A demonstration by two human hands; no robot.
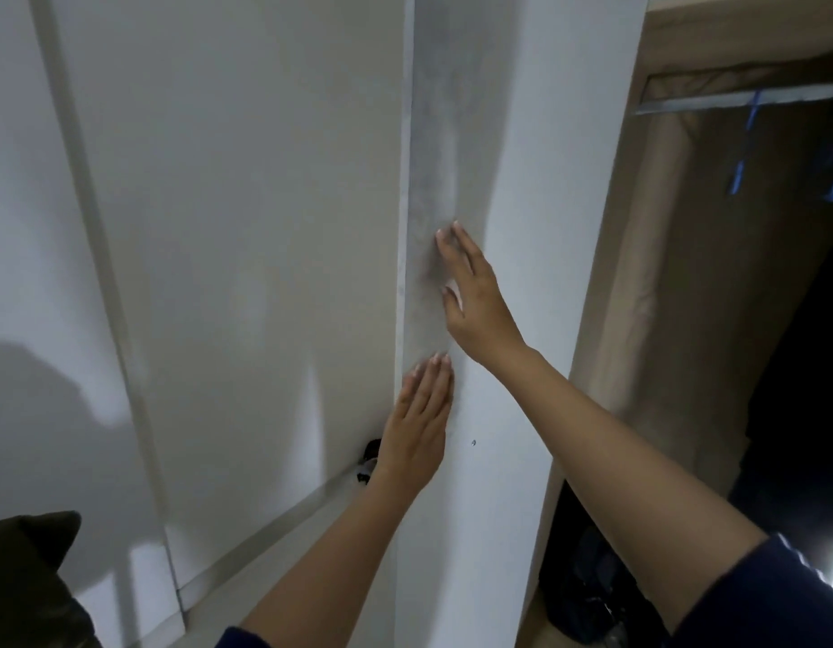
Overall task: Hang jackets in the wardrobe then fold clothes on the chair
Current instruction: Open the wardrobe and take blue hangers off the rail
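A white wardrobe door (536, 189) stands in front of me. My right hand (475, 297) lies flat on it with straight fingers, touching its left edge strip. Just below, my left hand (417, 427) presses flat against the same door edge. To the right the wardrobe (648, 282) is open, with a metal hanging rail (732, 102) near the top and a blue hanger (744, 147) on it. Dark clothes (592, 586) lie at the wardrobe's bottom. Neither hand holds anything.
Another white closed door panel (241, 226) fills the left. A dark cushion or garment (26, 582) shows at the bottom left corner. A small black object (370, 453) sits by the floor behind my left hand. The wardrobe interior at far right is dark.
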